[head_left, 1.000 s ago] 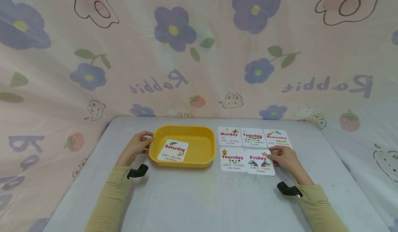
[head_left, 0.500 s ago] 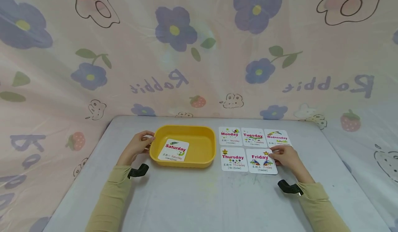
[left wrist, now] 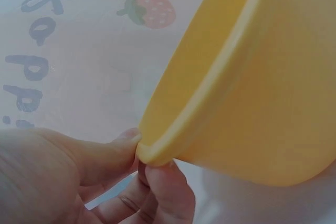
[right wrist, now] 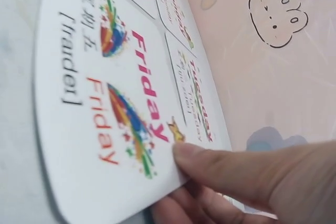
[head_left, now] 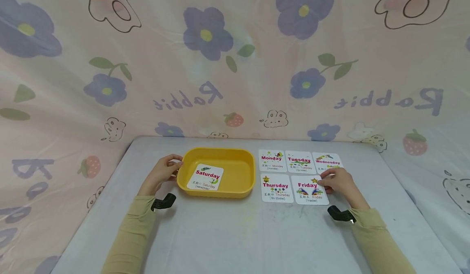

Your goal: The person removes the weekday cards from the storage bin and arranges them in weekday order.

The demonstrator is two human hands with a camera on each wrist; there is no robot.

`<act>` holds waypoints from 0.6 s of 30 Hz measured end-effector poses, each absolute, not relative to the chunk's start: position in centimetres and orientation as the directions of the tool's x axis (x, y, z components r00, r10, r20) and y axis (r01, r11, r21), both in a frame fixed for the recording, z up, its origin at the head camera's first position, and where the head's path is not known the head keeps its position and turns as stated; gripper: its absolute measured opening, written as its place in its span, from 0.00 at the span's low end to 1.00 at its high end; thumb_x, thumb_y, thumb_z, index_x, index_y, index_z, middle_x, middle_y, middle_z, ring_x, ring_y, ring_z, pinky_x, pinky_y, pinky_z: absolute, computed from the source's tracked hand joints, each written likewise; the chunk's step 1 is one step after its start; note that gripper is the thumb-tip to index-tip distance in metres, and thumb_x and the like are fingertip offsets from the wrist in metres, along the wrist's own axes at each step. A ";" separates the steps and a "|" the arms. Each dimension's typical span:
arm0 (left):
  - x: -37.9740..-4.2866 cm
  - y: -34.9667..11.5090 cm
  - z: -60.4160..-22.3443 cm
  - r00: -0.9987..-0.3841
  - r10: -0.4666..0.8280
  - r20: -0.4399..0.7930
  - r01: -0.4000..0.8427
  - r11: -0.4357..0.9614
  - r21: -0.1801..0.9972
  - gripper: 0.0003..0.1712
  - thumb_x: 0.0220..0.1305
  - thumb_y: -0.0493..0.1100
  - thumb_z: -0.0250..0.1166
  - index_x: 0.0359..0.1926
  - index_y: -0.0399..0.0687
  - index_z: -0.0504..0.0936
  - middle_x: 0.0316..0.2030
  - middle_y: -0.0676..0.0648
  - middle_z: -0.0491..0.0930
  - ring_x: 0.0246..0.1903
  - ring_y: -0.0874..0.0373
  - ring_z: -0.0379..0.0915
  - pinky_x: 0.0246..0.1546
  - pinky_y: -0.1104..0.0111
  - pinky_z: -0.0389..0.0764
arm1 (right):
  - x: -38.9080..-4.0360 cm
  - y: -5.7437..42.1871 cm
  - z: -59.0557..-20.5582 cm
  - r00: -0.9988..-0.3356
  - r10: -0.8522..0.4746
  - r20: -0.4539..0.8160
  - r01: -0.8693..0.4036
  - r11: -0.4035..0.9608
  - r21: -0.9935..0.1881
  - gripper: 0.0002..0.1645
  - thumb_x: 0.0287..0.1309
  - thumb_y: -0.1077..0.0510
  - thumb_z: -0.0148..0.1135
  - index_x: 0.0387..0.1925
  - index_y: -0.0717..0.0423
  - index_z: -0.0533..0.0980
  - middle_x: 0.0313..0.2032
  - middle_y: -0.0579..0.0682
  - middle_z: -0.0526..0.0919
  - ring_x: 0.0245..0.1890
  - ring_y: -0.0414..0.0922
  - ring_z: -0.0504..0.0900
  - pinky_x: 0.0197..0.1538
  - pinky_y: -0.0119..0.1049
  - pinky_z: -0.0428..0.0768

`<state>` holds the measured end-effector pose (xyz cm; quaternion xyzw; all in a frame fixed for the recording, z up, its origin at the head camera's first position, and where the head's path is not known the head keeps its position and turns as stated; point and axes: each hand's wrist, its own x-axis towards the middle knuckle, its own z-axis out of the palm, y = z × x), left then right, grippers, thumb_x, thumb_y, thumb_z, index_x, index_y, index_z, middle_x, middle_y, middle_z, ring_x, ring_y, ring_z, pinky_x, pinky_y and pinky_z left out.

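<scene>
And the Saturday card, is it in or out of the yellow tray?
In: the Saturday card lies inside the yellow tray, within its rim.

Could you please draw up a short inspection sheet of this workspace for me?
Surface: pale table, with faint smudges in front of the cards.
Job's things: yellow tray holding the Saturday card; to its right, Monday card, Tuesday card and partly hidden Wednesday card in the back row, Thursday card and Friday card in front.
Clutter: nothing seen.
Hands: left hand pinches the tray's rim; right hand pinches the Friday card.
Cables: nothing seen.
Surroundings: patterned backdrop.
</scene>
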<state>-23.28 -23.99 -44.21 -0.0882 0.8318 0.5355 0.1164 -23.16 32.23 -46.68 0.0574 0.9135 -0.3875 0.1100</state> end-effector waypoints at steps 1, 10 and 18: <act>-23.3 -24.0 -44.2 -0.956 -0.025 -0.293 -0.278 0.409 0.869 0.20 0.71 0.44 0.56 0.60 0.40 0.69 0.36 0.41 0.78 0.31 0.54 0.75 0.30 0.67 0.80 | -23.4 32.3 -46.7 -0.968 0.016 -0.251 0.191 0.699 -0.690 0.19 0.50 0.62 0.70 0.39 0.72 0.75 0.26 0.55 0.81 0.19 0.42 0.79 0.24 0.35 0.80; -23.3 -24.1 -44.2 -0.953 -0.035 -0.300 -0.289 0.404 0.868 0.20 0.72 0.45 0.55 0.60 0.41 0.69 0.38 0.41 0.78 0.32 0.53 0.75 0.31 0.66 0.80 | -24.0 32.0 -47.1 -0.946 0.017 -0.323 0.242 0.697 -0.675 0.13 0.53 0.63 0.68 0.32 0.68 0.73 0.22 0.53 0.78 0.18 0.41 0.78 0.23 0.36 0.81; -23.3 -24.2 -44.3 -0.956 -0.023 -0.292 -0.277 0.400 0.874 0.20 0.71 0.45 0.56 0.59 0.41 0.70 0.39 0.40 0.78 0.32 0.52 0.75 0.32 0.66 0.81 | -24.0 32.0 -47.0 -0.953 0.003 -0.304 0.223 0.688 -0.691 0.14 0.51 0.64 0.69 0.35 0.69 0.73 0.23 0.52 0.79 0.20 0.42 0.78 0.24 0.37 0.81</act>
